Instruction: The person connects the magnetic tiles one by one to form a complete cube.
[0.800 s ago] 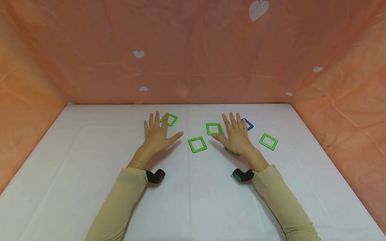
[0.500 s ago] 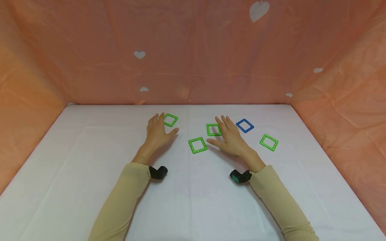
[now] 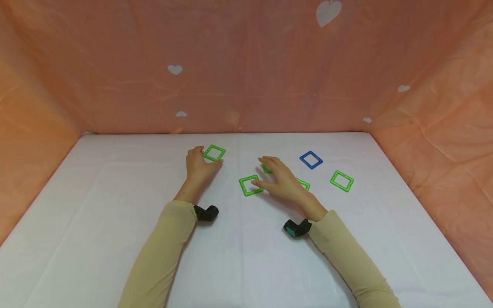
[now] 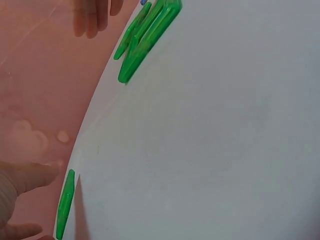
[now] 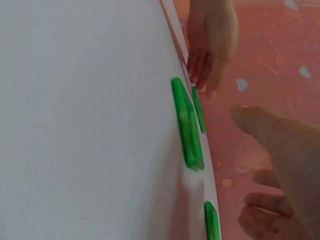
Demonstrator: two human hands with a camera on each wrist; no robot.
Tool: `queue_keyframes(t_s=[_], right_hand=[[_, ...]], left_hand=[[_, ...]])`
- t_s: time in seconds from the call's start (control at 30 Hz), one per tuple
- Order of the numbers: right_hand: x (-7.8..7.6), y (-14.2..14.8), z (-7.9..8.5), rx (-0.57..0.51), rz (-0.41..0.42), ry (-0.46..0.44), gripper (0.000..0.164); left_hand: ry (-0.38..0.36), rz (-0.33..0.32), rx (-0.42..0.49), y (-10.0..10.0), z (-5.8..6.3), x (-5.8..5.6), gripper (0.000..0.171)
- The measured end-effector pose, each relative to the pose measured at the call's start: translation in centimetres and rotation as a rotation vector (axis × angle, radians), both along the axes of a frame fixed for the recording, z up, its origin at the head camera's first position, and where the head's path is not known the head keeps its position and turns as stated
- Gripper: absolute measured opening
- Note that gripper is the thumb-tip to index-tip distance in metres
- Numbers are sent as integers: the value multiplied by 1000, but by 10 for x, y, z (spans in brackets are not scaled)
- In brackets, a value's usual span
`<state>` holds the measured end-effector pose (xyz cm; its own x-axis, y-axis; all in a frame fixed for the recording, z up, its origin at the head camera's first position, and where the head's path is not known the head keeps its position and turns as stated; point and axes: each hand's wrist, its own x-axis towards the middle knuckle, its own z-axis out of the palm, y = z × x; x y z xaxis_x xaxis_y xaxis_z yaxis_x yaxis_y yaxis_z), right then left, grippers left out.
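My left hand (image 3: 199, 169) hovers at the left of a green square magnetic tile frame (image 3: 218, 147) near the far edge, its thumb and fingers spread around the tile's near-left side. Whether it touches is unclear in the head view; in the left wrist view the thumb looks apart from it. My right hand (image 3: 283, 182) hangs over the middle of the table, fingers relaxed and holding nothing. Its thumb lies above a green tile (image 3: 242, 187). Behind its fingers another green tile (image 3: 266, 169) is partly hidden. A further green tile (image 3: 304, 183) shows beside its back.
A blue square tile (image 3: 317, 156) and one more green tile (image 3: 340, 187) lie to the right on the white tabletop (image 3: 246, 256). Orange cloth walls (image 3: 246, 64) with pale hearts stand behind and at both sides. Black wrist cameras (image 3: 297, 229) project inward from both sleeves.
My left fingers have drawn in beside the far-left green tile. The right hand has moved left, off the blue tile and over the middle green ones, its fingers less spread. The tiles stay put.
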<state>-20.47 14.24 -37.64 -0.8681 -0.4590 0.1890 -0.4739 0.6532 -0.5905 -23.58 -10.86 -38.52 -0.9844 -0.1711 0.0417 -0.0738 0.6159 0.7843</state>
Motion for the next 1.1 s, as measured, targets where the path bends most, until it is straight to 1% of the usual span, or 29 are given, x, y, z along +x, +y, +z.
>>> queue_keyframes(t_s=[0.13,0.2,0.43,0.6,0.83,1.1], right_hand=[[-1,-6,-2,3,29,47,66],[-1,-8,-2,13,38,49,66],[-2,-13,-1,47,59,8,66],[-1,-15,0,54,68,-2,67],[0,-18,-3,95,90,-41,69],[2,-18,-2,101,111,-80,66]], left_hand=[[-12,23,-10,0,-3,-4,75],[-17,34,-19,0,-4,-6,73],[-21,55,-46,0,-8,-8,73],[-18,60,-54,1,-9,-9,75],[5,77,-69,3,-10,-8,68],[16,85,-69,4,-11,-7,64]])
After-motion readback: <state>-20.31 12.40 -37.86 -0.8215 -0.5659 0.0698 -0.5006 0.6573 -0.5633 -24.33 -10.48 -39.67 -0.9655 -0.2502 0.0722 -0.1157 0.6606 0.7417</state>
